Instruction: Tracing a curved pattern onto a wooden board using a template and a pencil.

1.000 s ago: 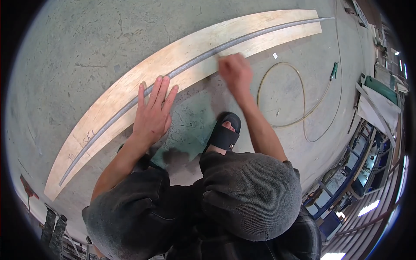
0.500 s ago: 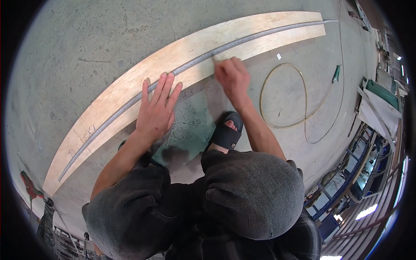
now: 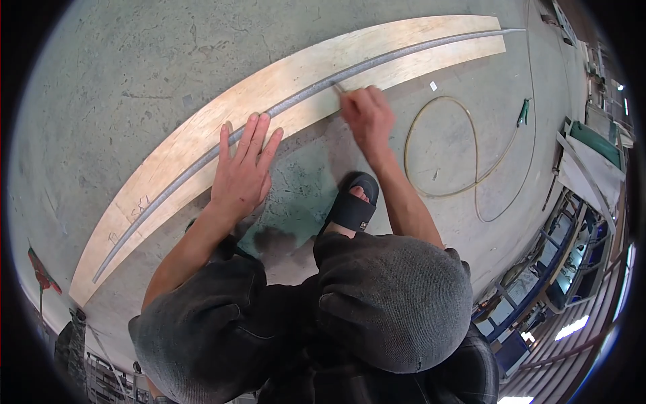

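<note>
A long pale plywood board [image 3: 202, 124] lies on the floor in front of me. A thin curved grey metal rod [image 3: 377, 62] runs along its length, its right tip past the board's end. My left hand [image 3: 239, 175] lies flat with fingers spread across the rod and the board, pressing down on them. Farther right, my right hand [image 3: 369, 121] is closed round a thin pencil-like tool [image 3: 338, 87], its tip at the rod's near edge. The fingers hide most of that tool, so its exact kind does not show.
A yellowish hose [image 3: 406, 151] loops on the concrete floor [image 3: 168, 54], with a green fitting [image 3: 523, 113] at its end. My sandalled foot [image 3: 354, 209] stands near the board. Metal racks [image 3: 538, 269] line the right side. A red and green object [image 3: 44, 273] stands at far left.
My right hand has moved slightly to the right along the rod, and more of the thin tool shows. The left hand stays in place on the rod and board.
</note>
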`<action>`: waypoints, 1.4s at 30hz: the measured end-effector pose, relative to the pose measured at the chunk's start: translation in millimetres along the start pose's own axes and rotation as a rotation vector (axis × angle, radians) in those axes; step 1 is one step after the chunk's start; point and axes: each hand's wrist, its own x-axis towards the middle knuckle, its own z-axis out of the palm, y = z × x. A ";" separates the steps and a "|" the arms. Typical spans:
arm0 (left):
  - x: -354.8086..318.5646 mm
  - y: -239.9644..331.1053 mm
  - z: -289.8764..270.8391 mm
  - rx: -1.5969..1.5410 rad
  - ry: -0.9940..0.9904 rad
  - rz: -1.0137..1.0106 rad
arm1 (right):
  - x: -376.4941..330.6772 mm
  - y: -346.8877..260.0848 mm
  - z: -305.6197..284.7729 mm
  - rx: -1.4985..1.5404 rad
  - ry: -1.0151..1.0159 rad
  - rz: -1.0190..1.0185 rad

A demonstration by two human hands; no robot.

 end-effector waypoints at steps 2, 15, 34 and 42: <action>0.9 1.1 0.2 0.018 -0.002 0.003 | 5.3 11.3 -4.3 -0.078 0.044 0.076; -0.2 1.2 1.2 0.042 -0.013 -0.006 | -0.4 26.6 -5.1 0.001 0.004 0.180; -34.6 -21.6 7.0 -0.149 0.161 0.006 | -24.4 -101.0 26.8 0.140 -0.175 -0.035; -40.2 -23.3 1.8 -0.134 0.144 0.024 | -10.8 -67.4 13.8 -0.018 -0.024 0.180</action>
